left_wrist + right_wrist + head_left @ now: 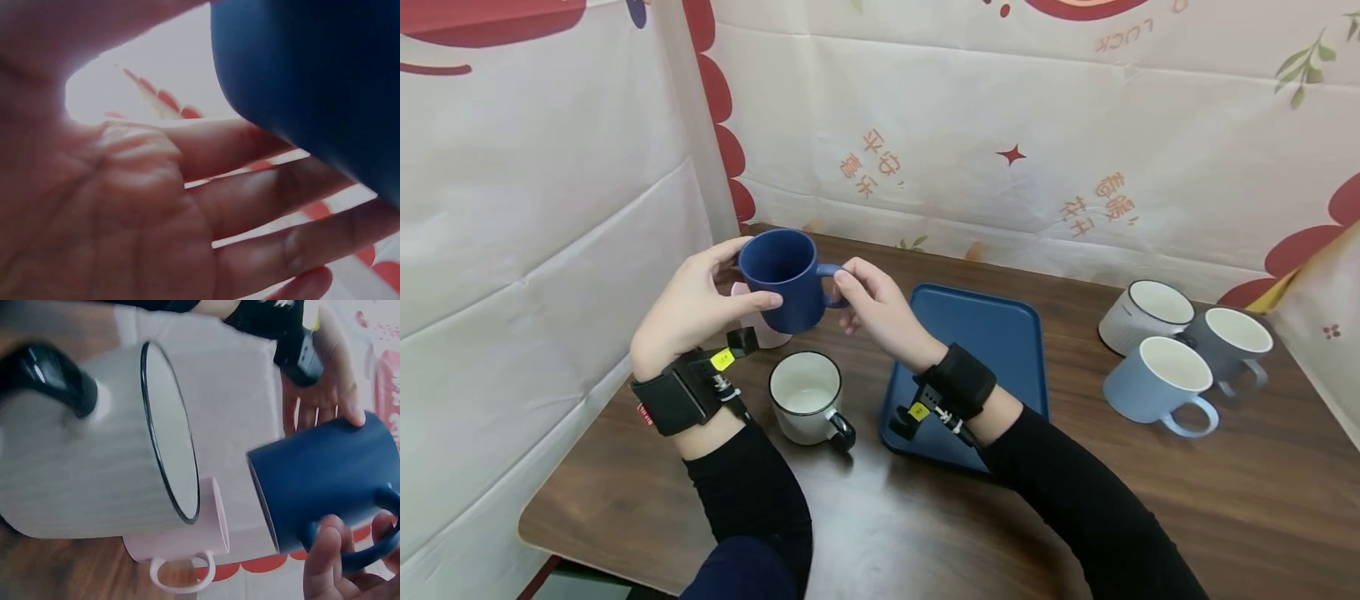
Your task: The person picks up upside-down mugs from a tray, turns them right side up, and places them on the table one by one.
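Fingers point(727, 250) of left hand point(696, 304) curled round body of dark blue mug point(782, 279), thumb across front; fingers point(848, 279) of right hand point(880, 312) pinching its handle. Mug held in air, upright w/ slight tilt, above table point(1225, 500) at back-left, over pink mug point(758, 327). White mug w/ black handle point(808, 398) just below, near front. Blue tray point(1000, 333) right of hands. Three more mugs grouped far right: white point(1142, 315), grey point(1232, 340), light blue point(1157, 382).
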Tool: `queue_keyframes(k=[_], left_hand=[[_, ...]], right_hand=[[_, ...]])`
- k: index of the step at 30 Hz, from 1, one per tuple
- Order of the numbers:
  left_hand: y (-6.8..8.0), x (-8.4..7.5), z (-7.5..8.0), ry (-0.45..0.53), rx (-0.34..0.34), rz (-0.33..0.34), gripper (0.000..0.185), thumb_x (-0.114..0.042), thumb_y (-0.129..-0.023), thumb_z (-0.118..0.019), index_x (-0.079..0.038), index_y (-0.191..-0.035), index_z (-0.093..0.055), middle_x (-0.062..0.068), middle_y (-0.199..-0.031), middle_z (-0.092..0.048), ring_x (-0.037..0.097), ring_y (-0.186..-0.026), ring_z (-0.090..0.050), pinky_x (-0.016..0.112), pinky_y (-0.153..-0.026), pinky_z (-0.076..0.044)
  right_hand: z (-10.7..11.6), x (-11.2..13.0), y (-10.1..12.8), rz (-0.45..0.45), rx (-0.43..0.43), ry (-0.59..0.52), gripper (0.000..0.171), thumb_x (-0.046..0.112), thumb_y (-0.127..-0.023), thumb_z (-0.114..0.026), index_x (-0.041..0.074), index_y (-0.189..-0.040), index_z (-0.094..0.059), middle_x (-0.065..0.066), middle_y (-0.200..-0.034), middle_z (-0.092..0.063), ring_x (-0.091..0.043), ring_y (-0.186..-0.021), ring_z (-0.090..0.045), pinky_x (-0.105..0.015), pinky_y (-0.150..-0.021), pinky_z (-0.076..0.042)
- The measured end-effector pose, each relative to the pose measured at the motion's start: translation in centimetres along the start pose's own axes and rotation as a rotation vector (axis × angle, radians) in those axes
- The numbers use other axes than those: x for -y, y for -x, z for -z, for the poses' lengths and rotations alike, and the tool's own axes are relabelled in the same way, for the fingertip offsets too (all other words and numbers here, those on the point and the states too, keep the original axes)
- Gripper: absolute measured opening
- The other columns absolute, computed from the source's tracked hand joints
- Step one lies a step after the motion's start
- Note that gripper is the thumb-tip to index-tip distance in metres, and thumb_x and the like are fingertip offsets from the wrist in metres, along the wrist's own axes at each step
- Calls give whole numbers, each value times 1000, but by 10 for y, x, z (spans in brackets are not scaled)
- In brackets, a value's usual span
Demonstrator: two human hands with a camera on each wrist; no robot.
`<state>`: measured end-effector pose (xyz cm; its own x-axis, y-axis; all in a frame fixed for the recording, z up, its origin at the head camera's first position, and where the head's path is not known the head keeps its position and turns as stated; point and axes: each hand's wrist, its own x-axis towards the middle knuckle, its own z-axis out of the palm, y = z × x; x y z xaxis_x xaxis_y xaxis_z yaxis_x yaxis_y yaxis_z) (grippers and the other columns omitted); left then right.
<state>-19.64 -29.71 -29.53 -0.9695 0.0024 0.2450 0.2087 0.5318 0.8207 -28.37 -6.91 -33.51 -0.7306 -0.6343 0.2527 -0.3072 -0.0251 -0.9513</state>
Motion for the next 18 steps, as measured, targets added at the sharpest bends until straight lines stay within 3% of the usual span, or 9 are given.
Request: queue_keyframes(k=[7,13,18], left_hand=[[18,16,17,9,-75,40,62,-23,-85,-81,-13,-140,-54,9,-127,-63,24,-111,-63,32,-93,-49],[31,26,29,20,-83,101,66,-26,-85,-80,-12,-143,-52,11,-132,-61,29,-116,-59,49,-100,-46],[38,34,39,1,-66,143,69,-28,-87,-78,-9,-146,-48,16,-133,-59,35,-117,-57,55,-99,-44]], right_hand=[[-21,0,-23,-8,114,61,24,16,-108,-41,-4,-101,-51,-17,-93,-58,-40,-71,-59,-31,-58,-48],[-34,-4,-33,-10,192,71,23,15,-107,-43,-1,-96,-54,-17,-86,-53,-42,-70,-52,-32,-57,-45],[-40,-4,-46,-31,282,193,27,17,-107,-45,-3,-97,-59,-15,-81,-51,-31,-72,-49,-30,-63,-41]])
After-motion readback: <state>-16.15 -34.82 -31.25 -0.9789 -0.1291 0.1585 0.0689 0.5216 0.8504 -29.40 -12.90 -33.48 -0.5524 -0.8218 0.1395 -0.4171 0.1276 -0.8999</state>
